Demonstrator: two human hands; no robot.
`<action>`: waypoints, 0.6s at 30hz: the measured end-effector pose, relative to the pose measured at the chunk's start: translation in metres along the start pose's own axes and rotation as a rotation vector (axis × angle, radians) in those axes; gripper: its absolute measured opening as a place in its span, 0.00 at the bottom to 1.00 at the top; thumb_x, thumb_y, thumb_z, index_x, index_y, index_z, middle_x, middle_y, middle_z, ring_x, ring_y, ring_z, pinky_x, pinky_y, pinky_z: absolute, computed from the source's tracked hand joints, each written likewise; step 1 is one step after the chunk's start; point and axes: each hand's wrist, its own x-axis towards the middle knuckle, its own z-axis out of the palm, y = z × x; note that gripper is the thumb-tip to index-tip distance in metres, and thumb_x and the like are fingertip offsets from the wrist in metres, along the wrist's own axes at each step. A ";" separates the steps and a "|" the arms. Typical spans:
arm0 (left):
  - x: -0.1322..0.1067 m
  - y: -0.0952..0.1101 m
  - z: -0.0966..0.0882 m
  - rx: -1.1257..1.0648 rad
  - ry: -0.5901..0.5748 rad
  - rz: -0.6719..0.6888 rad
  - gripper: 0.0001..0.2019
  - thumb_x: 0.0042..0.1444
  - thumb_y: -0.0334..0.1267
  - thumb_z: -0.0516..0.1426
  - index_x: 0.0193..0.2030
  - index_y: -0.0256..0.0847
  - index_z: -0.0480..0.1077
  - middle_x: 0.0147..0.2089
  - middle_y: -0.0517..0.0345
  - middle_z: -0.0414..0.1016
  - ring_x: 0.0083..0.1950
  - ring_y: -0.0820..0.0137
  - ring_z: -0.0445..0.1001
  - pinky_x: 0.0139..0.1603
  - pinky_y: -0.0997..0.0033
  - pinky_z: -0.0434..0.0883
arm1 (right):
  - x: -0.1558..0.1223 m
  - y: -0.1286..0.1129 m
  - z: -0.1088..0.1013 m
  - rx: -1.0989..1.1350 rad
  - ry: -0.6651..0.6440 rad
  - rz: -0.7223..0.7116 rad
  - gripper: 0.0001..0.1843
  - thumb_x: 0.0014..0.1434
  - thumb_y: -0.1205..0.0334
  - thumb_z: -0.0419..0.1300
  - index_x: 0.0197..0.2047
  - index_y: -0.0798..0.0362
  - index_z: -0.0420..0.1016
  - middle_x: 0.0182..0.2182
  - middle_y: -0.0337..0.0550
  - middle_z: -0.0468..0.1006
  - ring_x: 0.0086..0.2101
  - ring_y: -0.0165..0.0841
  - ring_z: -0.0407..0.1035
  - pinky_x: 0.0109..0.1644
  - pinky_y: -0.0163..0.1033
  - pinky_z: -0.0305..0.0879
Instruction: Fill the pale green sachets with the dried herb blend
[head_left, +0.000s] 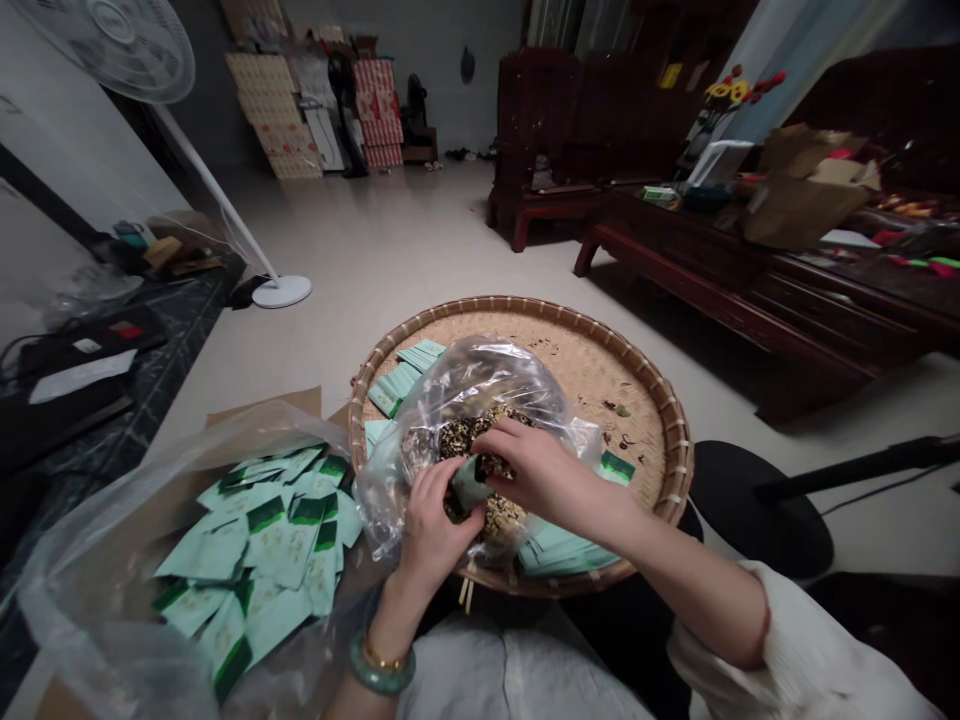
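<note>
My left hand (435, 525) grips a small pale green sachet (470, 484) upright between thumb and fingers. Curled at the sachet's mouth, my right hand (529, 462) has a clump of dark and pale dried mix under its fingers; how much it holds is partly hidden. Both hands are over a clear plastic bag (510, 365), spread open and filled with loose dried mix (504, 518). That bag rests in a round woven bamboo tray (600, 370) at my lap. Flat green sachets (566, 550) lie in the tray near my right forearm, and stacked sachets (394, 385) are at its left.
Left of the tray, a large clear bag (97, 570) contains many green-topped sachets (277, 535). A white standing fan (281, 291) is farther left. On the right are a black round stand base (757, 505) and a dark wooden table (697, 250). Stacked cartons (274, 115) stand at the back.
</note>
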 end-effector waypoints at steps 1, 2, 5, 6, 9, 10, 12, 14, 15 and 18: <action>0.000 0.000 0.000 -0.001 0.002 -0.005 0.23 0.48 0.30 0.60 0.53 0.42 0.66 0.49 0.49 0.74 0.51 0.57 0.72 0.52 0.52 0.71 | -0.001 -0.001 0.001 0.012 0.016 -0.009 0.13 0.54 0.74 0.60 0.43 0.54 0.71 0.38 0.43 0.70 0.35 0.32 0.67 0.36 0.35 0.61; 0.000 0.000 0.000 -0.001 0.003 -0.009 0.23 0.48 0.30 0.60 0.53 0.41 0.65 0.49 0.49 0.74 0.51 0.57 0.72 0.52 0.52 0.71 | -0.002 -0.001 0.002 0.024 0.026 -0.015 0.13 0.55 0.74 0.60 0.44 0.54 0.71 0.38 0.44 0.71 0.36 0.32 0.67 0.36 0.35 0.62; -0.001 -0.001 0.000 0.002 0.015 -0.017 0.23 0.47 0.29 0.60 0.52 0.41 0.66 0.48 0.49 0.74 0.51 0.57 0.72 0.52 0.52 0.71 | -0.005 -0.003 0.003 0.060 0.019 -0.028 0.12 0.57 0.73 0.59 0.44 0.54 0.72 0.38 0.44 0.74 0.37 0.33 0.69 0.38 0.35 0.63; -0.001 -0.002 0.000 0.002 0.017 -0.019 0.22 0.47 0.29 0.60 0.52 0.41 0.66 0.48 0.50 0.74 0.51 0.57 0.72 0.52 0.53 0.71 | -0.005 -0.004 0.003 0.079 0.003 -0.034 0.11 0.57 0.72 0.58 0.45 0.54 0.72 0.37 0.44 0.75 0.36 0.33 0.70 0.38 0.36 0.64; -0.001 -0.002 0.000 0.001 0.018 -0.023 0.22 0.48 0.29 0.59 0.52 0.41 0.66 0.48 0.49 0.74 0.51 0.58 0.72 0.52 0.53 0.71 | -0.007 -0.004 0.001 0.137 -0.019 -0.055 0.12 0.59 0.73 0.56 0.45 0.54 0.73 0.37 0.43 0.78 0.37 0.33 0.71 0.41 0.37 0.65; -0.001 -0.002 0.000 0.000 0.016 -0.024 0.22 0.48 0.30 0.59 0.52 0.40 0.66 0.48 0.49 0.74 0.51 0.58 0.72 0.52 0.53 0.71 | -0.008 -0.004 0.000 0.147 0.002 -0.057 0.13 0.59 0.74 0.55 0.46 0.54 0.73 0.37 0.44 0.78 0.38 0.33 0.71 0.42 0.38 0.65; -0.001 -0.002 0.000 0.000 0.013 -0.027 0.22 0.48 0.30 0.59 0.52 0.40 0.66 0.48 0.49 0.74 0.51 0.58 0.72 0.52 0.53 0.72 | -0.010 -0.002 -0.001 0.147 0.067 -0.051 0.15 0.59 0.73 0.56 0.48 0.53 0.72 0.40 0.45 0.78 0.41 0.35 0.71 0.45 0.41 0.66; -0.002 -0.001 0.000 0.000 0.009 -0.030 0.22 0.49 0.30 0.59 0.52 0.40 0.65 0.48 0.49 0.74 0.51 0.58 0.72 0.51 0.53 0.72 | -0.011 0.001 -0.001 0.146 0.086 -0.036 0.18 0.58 0.71 0.58 0.52 0.53 0.70 0.44 0.48 0.76 0.44 0.36 0.70 0.46 0.42 0.67; -0.002 -0.001 0.000 0.001 0.008 -0.029 0.22 0.49 0.30 0.59 0.53 0.40 0.65 0.49 0.49 0.74 0.51 0.58 0.72 0.51 0.53 0.72 | -0.012 0.003 0.000 0.150 0.067 -0.033 0.20 0.57 0.71 0.60 0.53 0.53 0.69 0.46 0.49 0.75 0.44 0.36 0.69 0.45 0.42 0.67; -0.002 -0.001 0.001 0.009 0.015 -0.017 0.23 0.48 0.30 0.59 0.53 0.41 0.65 0.48 0.49 0.74 0.51 0.58 0.72 0.51 0.53 0.72 | -0.010 0.007 0.005 0.160 0.001 -0.037 0.20 0.54 0.73 0.62 0.51 0.54 0.71 0.44 0.48 0.75 0.42 0.36 0.70 0.43 0.40 0.68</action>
